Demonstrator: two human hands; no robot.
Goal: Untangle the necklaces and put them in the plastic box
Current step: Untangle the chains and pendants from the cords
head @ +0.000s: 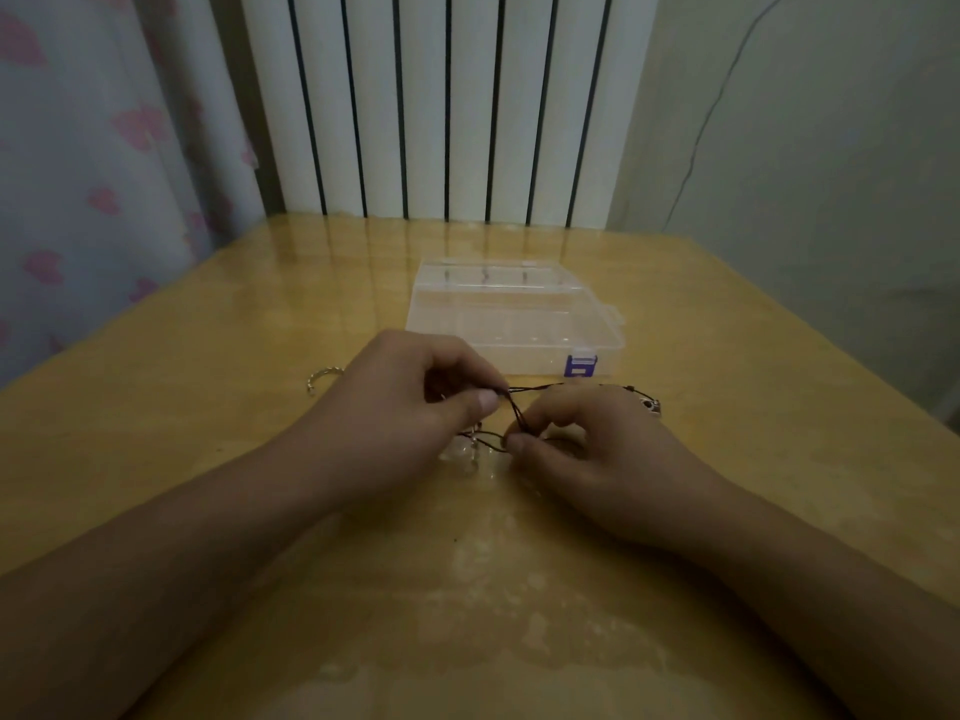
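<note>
Hands meet at the middle of the wooden table (208, 407). Left hand (405, 402) pinches the dark necklace cord (519, 407) between thumb and forefinger; right hand (587, 449), at its four o'clock, pinches the same tangle. Clear plastic box (511, 317) sits closed at twelve o'clock, just beyond both hands. A silver chain (322, 379) curls at nine o'clock.

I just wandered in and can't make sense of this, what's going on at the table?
A person is working on thin dark cord necklaces that are tangled together. The left hand pinches the cords from one side and the right hand pinches them from the other, just above the yellow wooden table. The clear plastic box with a purple latch sits closed behind the hands, so nothing has gone in yet. A silvery curved chain lies to the left.
</note>
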